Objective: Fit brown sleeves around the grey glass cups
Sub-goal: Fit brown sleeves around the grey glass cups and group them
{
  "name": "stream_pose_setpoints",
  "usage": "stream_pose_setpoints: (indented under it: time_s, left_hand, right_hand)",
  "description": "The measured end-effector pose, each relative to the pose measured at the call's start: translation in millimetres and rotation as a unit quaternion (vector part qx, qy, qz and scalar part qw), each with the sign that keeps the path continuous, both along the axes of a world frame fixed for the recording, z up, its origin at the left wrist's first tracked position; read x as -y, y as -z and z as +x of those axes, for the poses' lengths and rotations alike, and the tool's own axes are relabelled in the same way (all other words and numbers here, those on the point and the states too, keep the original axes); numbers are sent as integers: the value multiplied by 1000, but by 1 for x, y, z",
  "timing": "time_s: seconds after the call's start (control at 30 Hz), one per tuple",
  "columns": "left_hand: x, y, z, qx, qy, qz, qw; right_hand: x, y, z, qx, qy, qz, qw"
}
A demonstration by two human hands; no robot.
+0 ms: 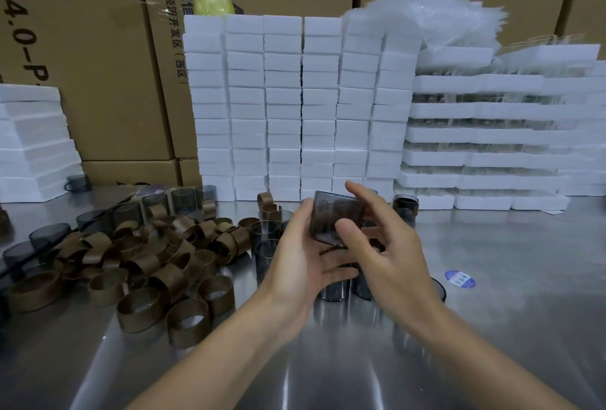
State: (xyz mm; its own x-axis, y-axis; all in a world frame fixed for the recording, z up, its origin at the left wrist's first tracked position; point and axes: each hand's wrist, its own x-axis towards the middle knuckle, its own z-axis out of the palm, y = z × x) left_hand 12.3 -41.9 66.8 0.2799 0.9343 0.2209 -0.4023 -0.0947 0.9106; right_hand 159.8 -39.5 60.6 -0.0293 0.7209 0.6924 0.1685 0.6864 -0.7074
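Note:
A grey glass cup [336,213] is held above the steel table, tilted, between both hands. My left hand [301,262] cups it from below and the left, fingers curled under its base. My right hand [380,245] grips it from the right, thumb across the front of the glass. A brown sleeve seems to show through the glass, but I cannot tell for sure. A pile of brown sleeves [147,258] lies on the table to the left. Several bare grey cups [265,235] stand behind and under my hands. One sleeved cup [406,206] stands at the back right.
Stacks of white foam boxes [295,104] line the back of the steel table [508,295], with cardboard cartons [98,49] behind. More foam trays [32,140] sit at the far left. A blue sticker [460,278] lies on the table at the right.

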Motion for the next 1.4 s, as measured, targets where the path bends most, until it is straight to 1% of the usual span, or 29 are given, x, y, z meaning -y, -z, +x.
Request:
stream_pose_setpoints:
  time_s: [0.1,0.23,0.33,0.4,0.47,0.53,0.57,0.63,0.73,0.83,0.87,0.9,0.93,0.97,1.0,1.03,1.1,1.17,1.2,1.27,1.3,1.33,1.4]
  left_hand:
    - [-6,5,1,-42,-20,-17,999]
    - [-6,5,1,-40,-1,-11,999]
    - [-5,8,6,-42,-15,-4,999]
    - [-5,10,9,-39,-26,-16,999]
    - [-6,13,11,-25,-19,-31,999]
    - [-6,15,11,-33,-30,-26,999]
    - [-7,16,11,-53,-54,-14,997]
    - [-9,21,12,-128,-130,26,983]
    - [-14,25,10,-224,-240,79,941]
    - [-20,25,-2,-302,-283,147,898]
    - [-24,24,-9,-343,-301,179,871]
    - [-27,21,-16,-400,-331,214,827]
    - [-31,19,-25,-457,-368,244,772]
    - [-33,15,-34,-504,-404,265,716]
    - [-37,12,-43,-538,-430,274,671]
    - [-41,11,-53,-564,-446,276,638]
    - [-50,14,-76,-620,-452,254,589]
    - [-61,22,-96,-694,-422,187,553]
    - [-65,27,-106,-724,-402,142,543]
    - [-71,34,-119,-755,-387,87,522]
    - [-73,36,-124,-760,-386,79,518]
    - [-74,37,-127,-758,-390,86,516]
    - [-73,34,-128,-756,-410,112,498]
  right_hand:
    - [3,-1,-3,7,16,0,1000]
    - [1,-1,-9,-34,40,-16,998]
    - [-2,-1,-9,-71,35,-50,996]
    - [-2,0,-11,-84,-7,-88,993]
    - [0,-1,-13,-99,-70,-135,983]
    - [3,-5,-12,-83,-114,-175,974]
    - [3,-6,-9,-70,-134,-186,971]
    - [2,-7,-3,-51,-176,-191,964]
    - [1,-6,-1,-15,-193,-157,968]
    - [-2,-5,-1,-26,-172,-116,978]
    - [-3,-5,1,-29,-141,-102,984]
    - [-4,-5,2,-28,-104,-93,990]
    - [-6,-5,3,-31,-74,-95,992]
    - [-8,-4,4,-43,-59,-109,991]
    - [-9,-3,5,-60,-57,-124,989]
    - [-11,-2,6,-71,-53,-134,987]
    - [-15,0,7,-82,-34,-136,987]
    - [-18,2,8,-86,-13,-125,988]
    - [-19,4,9,-85,-1,-118,989]
    - [-22,8,12,-71,32,-107,991]
    - [-24,10,13,-63,49,-106,991]
    - [-26,12,14,-60,61,-107,991]
    - [-28,14,15,-59,71,-112,989]
